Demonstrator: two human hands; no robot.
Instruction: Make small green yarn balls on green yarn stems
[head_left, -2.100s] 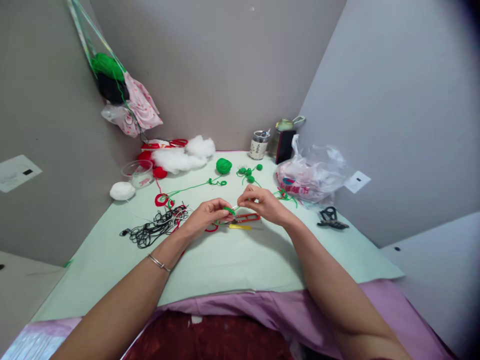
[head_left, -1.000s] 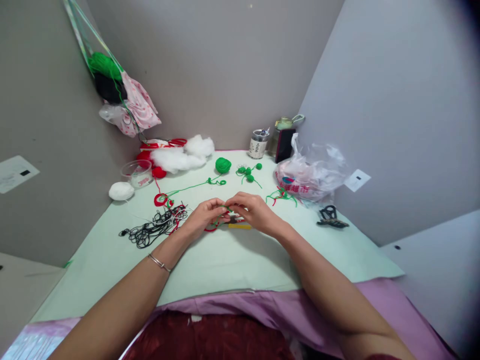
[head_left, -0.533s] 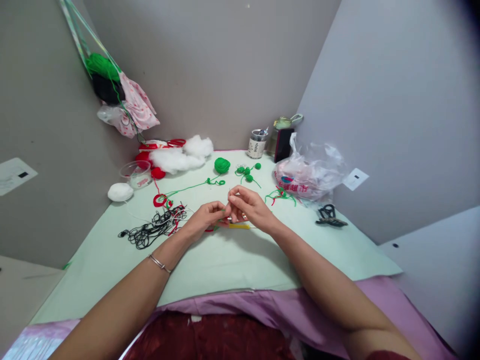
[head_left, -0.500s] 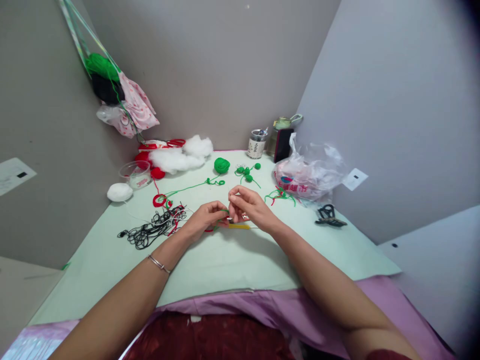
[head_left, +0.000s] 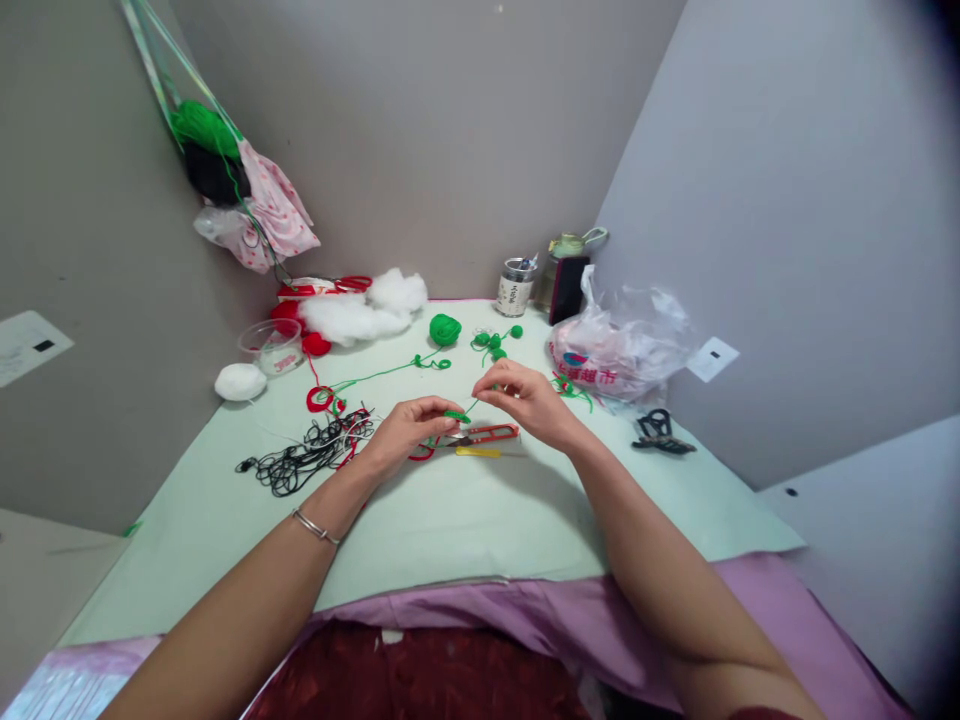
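A small green crocheted piece (head_left: pixel 457 416) is pinched between the thumb and fingers of my left hand (head_left: pixel 409 428). From it a green yarn strand (head_left: pixel 472 406) runs up to my right hand (head_left: pixel 529 395), whose thumb and fingertips are closed on its end. Whether a needle is also in those fingertips is too small to tell. Below the hands lie orange-handled thread snips (head_left: pixel 491 434) and a crochet hook with a yellow handle (head_left: pixel 478 453). Red yarn (head_left: pixel 422 453) shows beside my left fingertips.
Tangled black yarn (head_left: pixel 292 460) lies left of my hands, near a white yarn ball (head_left: pixel 240 382). Behind are white stuffing (head_left: pixel 352 318), a green yarn ball (head_left: pixel 445 330) and small green balls (head_left: pixel 491 345). At right sit a plastic bag (head_left: pixel 611 345) and a black hair claw (head_left: pixel 661 432).
My right hand has moved up and right, away from my left, and the green strand is now stretched between them. The snips and green piece show more fully.
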